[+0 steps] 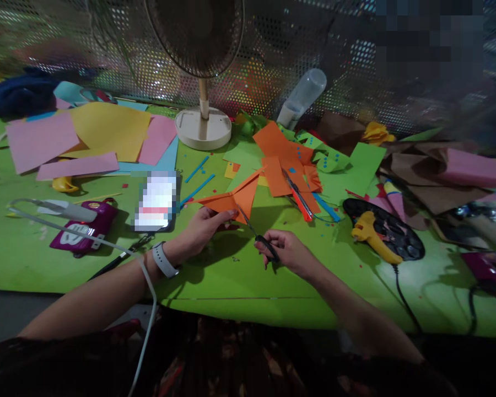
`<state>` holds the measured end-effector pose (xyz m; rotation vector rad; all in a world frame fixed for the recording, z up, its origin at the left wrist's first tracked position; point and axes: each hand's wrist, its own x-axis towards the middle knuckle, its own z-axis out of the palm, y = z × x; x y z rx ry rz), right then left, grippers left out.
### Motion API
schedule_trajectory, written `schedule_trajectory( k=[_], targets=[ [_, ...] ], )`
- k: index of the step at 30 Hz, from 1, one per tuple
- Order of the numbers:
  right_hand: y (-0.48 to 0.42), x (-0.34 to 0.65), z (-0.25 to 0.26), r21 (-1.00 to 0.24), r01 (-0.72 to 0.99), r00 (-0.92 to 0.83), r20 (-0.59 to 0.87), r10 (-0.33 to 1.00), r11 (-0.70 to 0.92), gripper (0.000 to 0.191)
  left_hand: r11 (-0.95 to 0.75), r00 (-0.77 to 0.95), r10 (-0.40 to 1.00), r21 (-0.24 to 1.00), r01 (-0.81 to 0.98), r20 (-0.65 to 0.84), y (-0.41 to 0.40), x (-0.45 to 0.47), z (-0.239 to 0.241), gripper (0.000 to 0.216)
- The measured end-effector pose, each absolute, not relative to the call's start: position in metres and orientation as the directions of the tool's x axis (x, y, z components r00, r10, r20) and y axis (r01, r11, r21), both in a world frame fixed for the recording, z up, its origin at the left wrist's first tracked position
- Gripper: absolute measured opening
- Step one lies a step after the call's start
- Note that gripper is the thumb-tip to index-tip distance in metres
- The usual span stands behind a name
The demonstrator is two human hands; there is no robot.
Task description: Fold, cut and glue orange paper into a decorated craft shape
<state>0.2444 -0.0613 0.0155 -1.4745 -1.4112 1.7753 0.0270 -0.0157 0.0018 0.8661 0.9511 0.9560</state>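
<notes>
My left hand [209, 227], with a pale watch on the wrist, pinches a folded piece of orange paper [243, 197] above the green tabletop. The paper has pointed corners spreading left and up to the right. In my right hand [289, 252] is a pair of scissors [267, 246] with black handles, fingers closed around them. Their blades reach up-left to the lower edge of the paper, near my left fingertips. How far the blades stand apart is hard to make out. Beyond the paper lies a red cutter knife [301, 203] on orange sheets [273, 144].
A small fan [204, 135] stands at the back. Coloured sheets [111, 127] lie left of it. A phone [157, 201] and purple power adapter [85, 229] with a white cable are at left. Right, a yellow glue gun [374, 240] rests on a black tray [413, 242].
</notes>
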Motion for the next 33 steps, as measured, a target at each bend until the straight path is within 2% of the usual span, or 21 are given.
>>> schedule_trajectory(
  k=[8, 19, 26, 33],
  targets=[
    [-0.061, 0.239, 0.021, -0.891, 0.256, -0.335, -0.445, 0.831, -0.375, 0.047, 0.363, 0.226, 0.925, 0.887, -0.284, -0.306, -0.017, 0.029, 0.004, 0.018],
    [-0.062, 0.239, 0.018, -0.893, 0.249, -0.316, -0.441, 0.84, -0.375, 0.047, 0.341, 0.247, 0.93, 0.891, -0.298, -0.273, -0.016, 0.029, 0.001, 0.018],
    [-0.062, 0.239, 0.018, -0.888, 0.253, -0.321, -0.45, 0.833, -0.383, 0.047, 0.357, 0.258, 0.917, 0.914, -0.192, -0.304, -0.02, 0.03, 0.008, 0.019],
    [-0.064, 0.237, 0.019, -0.902, 0.251, -0.331, -0.42, 0.845, -0.35, 0.047, 0.371, 0.241, 0.914, 0.912, -0.174, -0.326, -0.022, 0.032, 0.015, 0.018]
  ],
)
